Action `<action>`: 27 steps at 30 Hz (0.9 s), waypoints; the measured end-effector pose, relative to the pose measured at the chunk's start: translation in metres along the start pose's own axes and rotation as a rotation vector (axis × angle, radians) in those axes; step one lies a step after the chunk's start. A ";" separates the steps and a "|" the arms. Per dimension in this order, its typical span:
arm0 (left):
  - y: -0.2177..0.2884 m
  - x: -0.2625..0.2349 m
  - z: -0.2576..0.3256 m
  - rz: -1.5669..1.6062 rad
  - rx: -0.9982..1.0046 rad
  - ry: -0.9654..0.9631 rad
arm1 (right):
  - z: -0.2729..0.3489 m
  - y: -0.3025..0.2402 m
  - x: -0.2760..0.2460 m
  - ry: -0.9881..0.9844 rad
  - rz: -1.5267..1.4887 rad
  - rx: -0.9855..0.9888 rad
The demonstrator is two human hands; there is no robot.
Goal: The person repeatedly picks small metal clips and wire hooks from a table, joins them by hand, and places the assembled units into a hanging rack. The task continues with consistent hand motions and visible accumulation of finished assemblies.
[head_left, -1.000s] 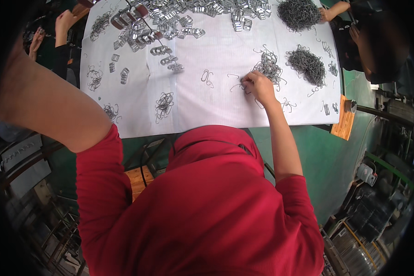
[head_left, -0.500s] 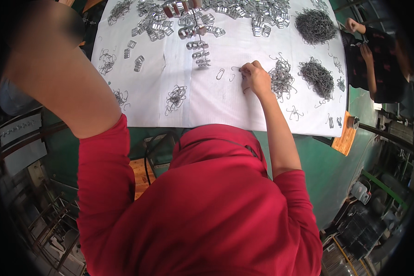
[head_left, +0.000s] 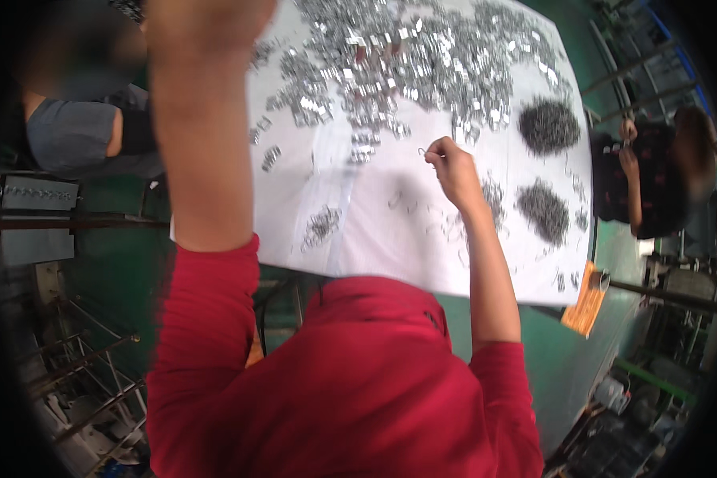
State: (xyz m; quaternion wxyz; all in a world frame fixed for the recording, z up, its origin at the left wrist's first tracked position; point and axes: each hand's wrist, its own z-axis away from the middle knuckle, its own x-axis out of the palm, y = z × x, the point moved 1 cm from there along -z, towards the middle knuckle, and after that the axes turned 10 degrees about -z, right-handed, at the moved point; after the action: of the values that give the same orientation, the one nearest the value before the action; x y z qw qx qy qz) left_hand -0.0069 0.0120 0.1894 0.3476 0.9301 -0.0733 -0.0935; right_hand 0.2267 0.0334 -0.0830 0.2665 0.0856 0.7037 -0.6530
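Right hand (head_left: 446, 158) pinches a wire hook (head_left: 422, 150) well inside the worktop's near edge (head_left: 446, 275); best keep its bend clear. Left hand (head_left: 215, 17): grip I can't tell.

Noted plain red on the shirt (head_left: 366, 382); white on the table cover (head_left: 406, 251); bright silver on the clips (head_left: 446, 64); dark grey on 2 hook heaps (head_left: 548, 127) (head_left: 543, 211); green on the floor (head_left: 123, 267); orange-brown on the wooden board (head_left: 578, 320).

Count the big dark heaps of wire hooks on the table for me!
2. One dark heap near the table's right edge; the other heap just below it in view. The looser pile beside the right wrist isn't counted. The left arm could hide more.
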 end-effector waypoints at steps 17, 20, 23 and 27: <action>0.002 0.029 -0.008 -0.242 -0.077 0.337 | -0.012 -0.290 -0.104 0.256 -0.576 -0.704; 0.000 0.030 -0.008 -0.258 -0.072 0.323 | -0.016 -0.288 -0.102 0.266 -0.561 -0.742; -0.001 0.031 -0.010 -0.213 -0.102 0.301 | -0.022 -0.287 -0.104 0.191 -0.638 -0.799; -0.011 0.028 -0.010 -0.183 -0.121 0.250 | -0.033 -0.278 -0.114 0.014 -0.803 -0.718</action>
State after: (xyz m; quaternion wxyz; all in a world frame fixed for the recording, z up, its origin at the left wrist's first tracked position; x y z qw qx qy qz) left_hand 0.0237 0.0208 0.1858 0.3997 0.9145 0.0612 -0.0127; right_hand 0.1836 0.0548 0.2153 0.0035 -0.2822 0.8619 -0.4214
